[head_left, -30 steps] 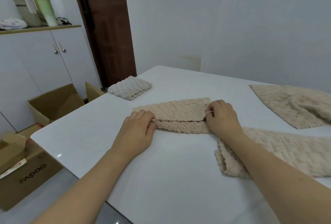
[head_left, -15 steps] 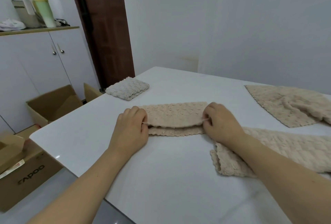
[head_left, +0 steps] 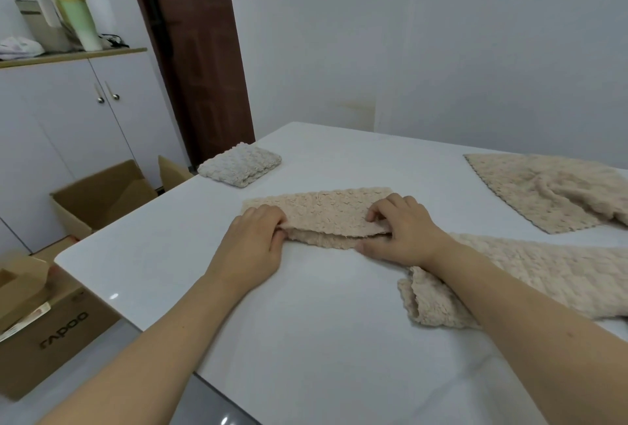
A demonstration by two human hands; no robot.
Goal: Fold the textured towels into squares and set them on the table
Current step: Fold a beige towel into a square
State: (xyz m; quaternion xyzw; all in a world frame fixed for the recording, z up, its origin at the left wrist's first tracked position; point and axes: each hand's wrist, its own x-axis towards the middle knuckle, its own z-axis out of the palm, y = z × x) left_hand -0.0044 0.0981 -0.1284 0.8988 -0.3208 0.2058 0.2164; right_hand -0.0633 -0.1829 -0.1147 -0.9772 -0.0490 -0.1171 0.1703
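Left hand (head_left: 253, 241): fingers curled over the left end of the beige towel (head_left: 326, 214), pinching the upper layer at its near edge. Right hand (head_left: 401, 232): fingers bent onto the right end of the same towel, thumb tucked under the upper layer, gripping it. Beige towel: folded lengthwise into a long strip, lying on the white worktop (head_left: 306, 322) between the two hands, upper layer slightly short of the lower one along the near edge. Behind and to the left, well apart: folded pale grey towel (head_left: 239, 168) resting near the worktop's edge. Under the right forearm: crumpled beige towel (head_left: 543, 275), partly hidden by the arm. Farther right: another beige towel (head_left: 550, 192), spread loosely. Left of the worktop, on the floor: open cardboard boxes (head_left: 98, 195).
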